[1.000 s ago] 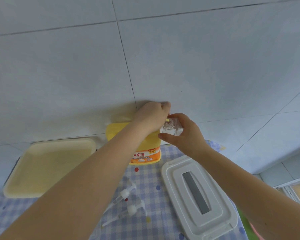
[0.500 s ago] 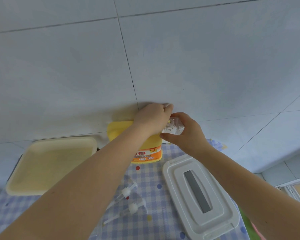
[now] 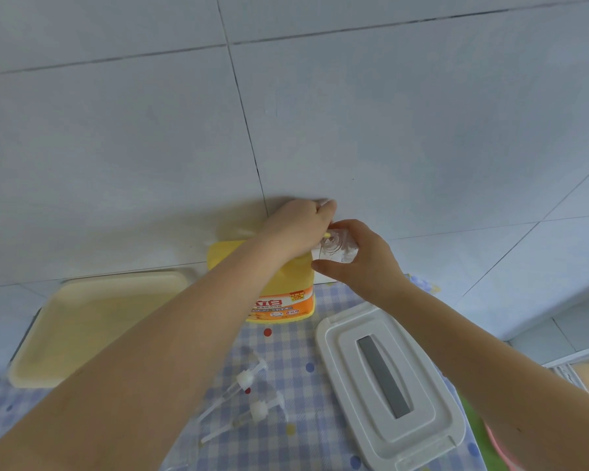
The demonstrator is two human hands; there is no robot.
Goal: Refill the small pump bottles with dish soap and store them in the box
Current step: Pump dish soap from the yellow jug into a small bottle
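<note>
Small clear pump bottle (image 3: 337,246) held up at the worktop's (image 3: 286,348) far edge, at 3 o'clock of the yellow soap jug (image 3: 279,283), right hand (image 3: 361,260) fingers wrapped round its body. Likely light, thin-walled, slick once soapy; best gripped mid-body, gently, mouth level. Left hand (image 3: 300,229) clenched over the jug's top, spout tip (image 3: 326,234) at the bottle's mouth. Two loose pump heads (image 3: 252,392) lying at 6 o'clock, white box lid (image 3: 388,385) at 5, cream tray (image 3: 92,324) at 9.
</note>
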